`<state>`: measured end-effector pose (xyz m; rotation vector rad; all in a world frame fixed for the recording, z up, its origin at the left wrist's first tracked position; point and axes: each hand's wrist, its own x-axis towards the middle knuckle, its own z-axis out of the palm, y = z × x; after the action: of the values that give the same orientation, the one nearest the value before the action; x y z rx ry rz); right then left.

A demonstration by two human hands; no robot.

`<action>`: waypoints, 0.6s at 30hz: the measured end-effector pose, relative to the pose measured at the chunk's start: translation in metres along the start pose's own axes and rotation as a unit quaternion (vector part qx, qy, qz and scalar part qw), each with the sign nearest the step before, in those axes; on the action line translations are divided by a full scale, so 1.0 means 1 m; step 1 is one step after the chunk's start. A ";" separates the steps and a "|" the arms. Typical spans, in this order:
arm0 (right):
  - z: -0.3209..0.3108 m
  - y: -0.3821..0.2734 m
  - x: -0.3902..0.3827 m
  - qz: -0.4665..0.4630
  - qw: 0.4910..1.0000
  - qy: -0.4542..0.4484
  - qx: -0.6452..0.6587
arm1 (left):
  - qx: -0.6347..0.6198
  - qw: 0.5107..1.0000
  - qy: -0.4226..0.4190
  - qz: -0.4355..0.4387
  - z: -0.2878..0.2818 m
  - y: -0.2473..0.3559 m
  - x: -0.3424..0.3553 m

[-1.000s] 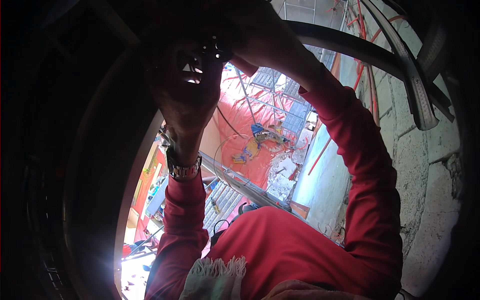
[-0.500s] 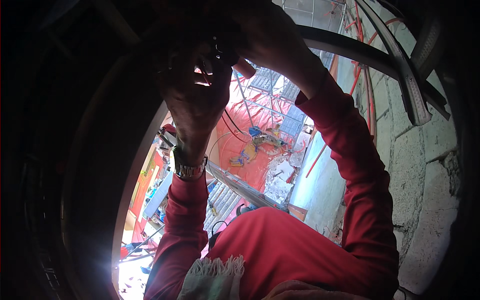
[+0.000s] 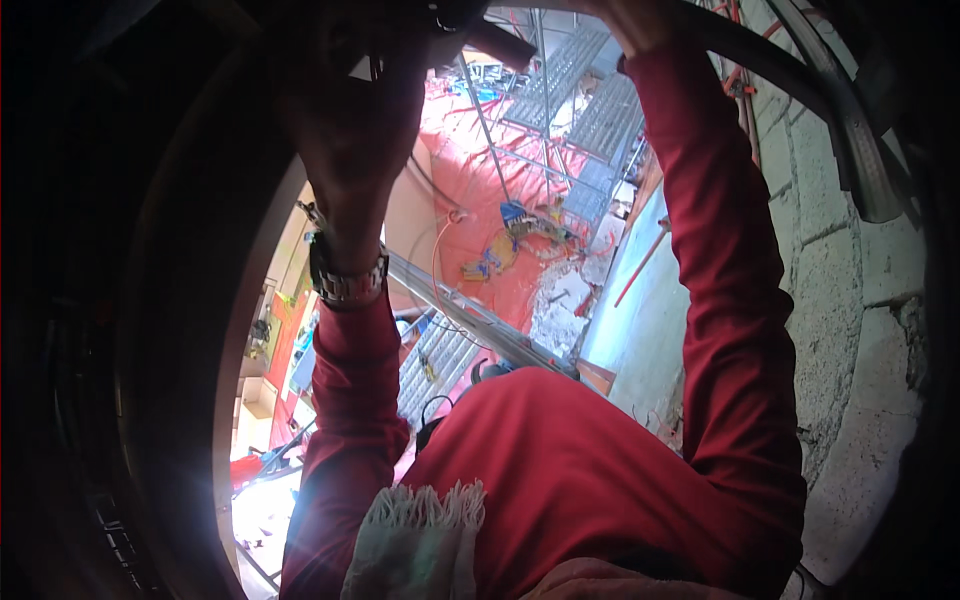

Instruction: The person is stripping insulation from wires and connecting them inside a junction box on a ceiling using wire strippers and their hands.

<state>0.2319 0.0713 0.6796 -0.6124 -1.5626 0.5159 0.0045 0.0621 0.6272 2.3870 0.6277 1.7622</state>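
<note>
My left hand (image 3: 355, 125) is raised into deep shadow at the top, a metal-banded watch (image 3: 347, 283) on its wrist. Its fingers appear curled around something dark that I cannot make out. Right beside them a short, dark, blunt-ended piece (image 3: 503, 45) sticks out; its kind is unclear. At the top edge only the wrist and part of my right hand (image 3: 625, 18) show. The fingers of that hand are cut off or lost in the dark, so what they touch is hidden.
Dark curved conduit (image 3: 765, 75) and a metal channel (image 3: 868, 180) hang at upper right, before a rough block wall (image 3: 825, 330). Far below lie scaffold platforms (image 3: 605, 130), red floor sheeting (image 3: 480, 225) and rubble (image 3: 565, 305). A metal rail (image 3: 480, 320) crosses under my knees.
Both hands have moved up, the right one nearly out of view and outward to the right. The blunt dark piece has risen with them. My view has shifted slightly.
</note>
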 end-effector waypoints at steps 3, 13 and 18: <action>0.000 -0.014 -0.008 0.114 0.977 -0.023 0.181 | 0.077 0.993 0.031 0.084 0.004 0.011 0.008; 0.005 -0.016 -0.005 0.080 0.990 0.094 0.064 | 0.264 0.946 0.049 0.179 0.005 0.020 0.049; 0.013 -0.017 -0.007 0.045 0.995 0.037 0.078 | 0.213 0.959 0.055 0.179 0.005 0.003 0.043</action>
<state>0.2184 0.0541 0.6840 -0.5772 -1.4141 0.6703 0.0201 0.0773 0.6651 2.8545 0.6839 2.0953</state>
